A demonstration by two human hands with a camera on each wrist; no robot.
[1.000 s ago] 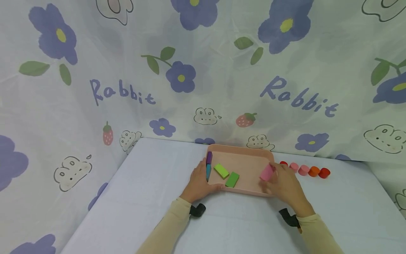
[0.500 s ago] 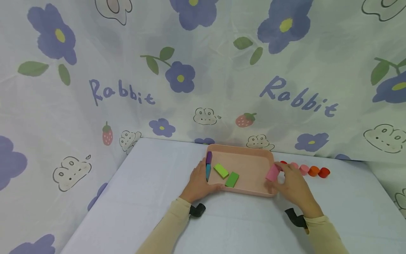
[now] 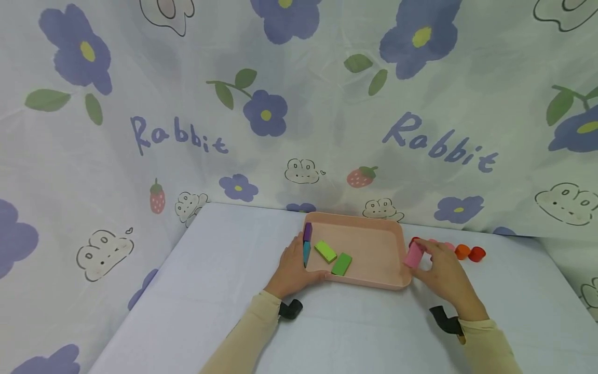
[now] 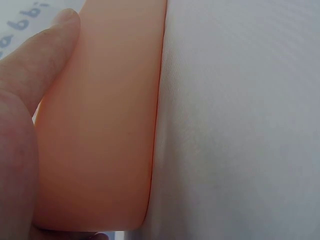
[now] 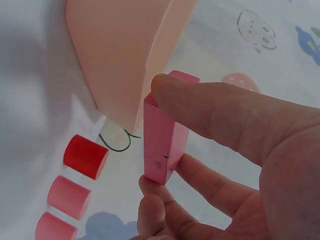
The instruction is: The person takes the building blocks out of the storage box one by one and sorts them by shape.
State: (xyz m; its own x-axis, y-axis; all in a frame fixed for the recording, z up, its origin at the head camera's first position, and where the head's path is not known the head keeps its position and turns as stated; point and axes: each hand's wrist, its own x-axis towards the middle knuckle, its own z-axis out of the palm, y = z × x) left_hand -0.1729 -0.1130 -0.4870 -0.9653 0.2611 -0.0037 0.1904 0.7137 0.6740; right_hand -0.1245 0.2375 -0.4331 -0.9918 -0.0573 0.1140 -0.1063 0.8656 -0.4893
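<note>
My left hand (image 3: 291,270) holds the front-left corner of the peach tray (image 3: 369,244), fingers along its left side. In the left wrist view the thumb (image 4: 45,55) lies against the rim. Between thumb and fingers, my right hand (image 3: 448,275) pinches a pink rectangular block (image 3: 413,255), held upright at the tray's right edge. The right wrist view shows the thumb on the block's top end and fingertips under the lower end. Inside the tray lie a lime block (image 3: 325,251), a green block (image 3: 342,264), a purple block (image 3: 308,231) and a blue block (image 3: 306,253).
Right of the tray, several small cylinders stand in a row, including a red cylinder (image 3: 477,254) and an orange cylinder (image 3: 462,252). Some are partly behind the right hand. A pink cylinder (image 5: 69,197) shows in the right wrist view. A patterned cloth (image 3: 299,119) hangs behind the table.
My right hand has moved right with the pink block, from above the tray's interior to its right edge. The left hand and the tray have stayed put.
</note>
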